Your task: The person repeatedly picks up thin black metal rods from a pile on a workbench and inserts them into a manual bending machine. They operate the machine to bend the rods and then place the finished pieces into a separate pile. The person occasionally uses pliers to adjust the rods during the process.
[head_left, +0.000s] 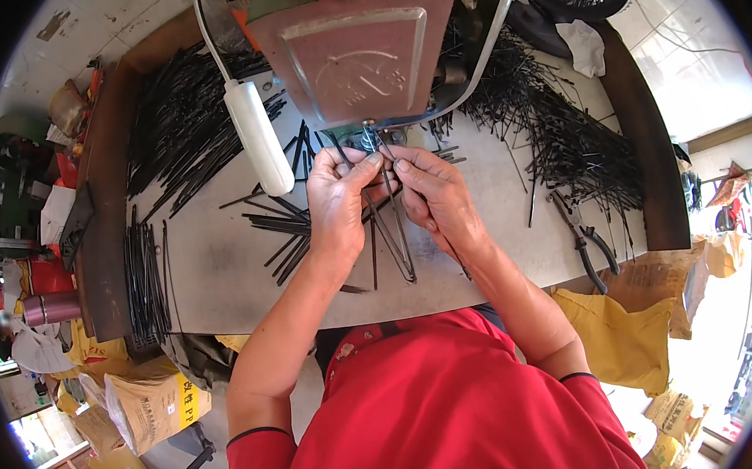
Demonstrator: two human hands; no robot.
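Both hands meet at the middle of the worktable, just under the head of a pink-red press machine. My left hand is closed in a pinch on thin dark metal rods, which look like umbrella ribs. Their lower ends hang toward the table's front edge. My right hand is closed too, its thumb and forefinger gripping rods close to the left fingertips. The upper rod ends reach the small metal work point beneath the machine; the fingers partly hide the exact contact there.
Loose black rods lie left of my hands. Larger rod piles cover the far left and right. A white lamp hangs by my left hand. Dark-handled pliers lie at right. Raised brown edging borders the table.
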